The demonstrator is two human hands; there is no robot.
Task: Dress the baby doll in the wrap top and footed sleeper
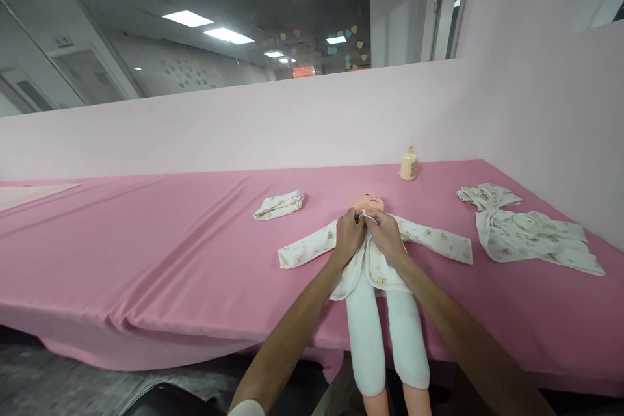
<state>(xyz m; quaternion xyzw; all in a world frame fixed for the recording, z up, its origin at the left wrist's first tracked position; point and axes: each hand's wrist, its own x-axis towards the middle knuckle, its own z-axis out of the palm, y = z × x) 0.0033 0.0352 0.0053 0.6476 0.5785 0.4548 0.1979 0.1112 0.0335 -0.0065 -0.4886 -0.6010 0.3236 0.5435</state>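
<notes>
A baby doll lies on its back on the pink-covered table, legs hanging over the near edge. It wears a white printed top with both sleeves spread out sideways and white leggings. My left hand and my right hand are side by side on the doll's chest just under its chin. Both are closed in a pinch on the top's neckline, where a thin tie or edge shows between the fingers.
A small folded white cloth lies left of the doll. A cream bottle stands behind it near the pink wall. Crumpled printed baby clothes lie to the right. A pale sheet lies at the far left.
</notes>
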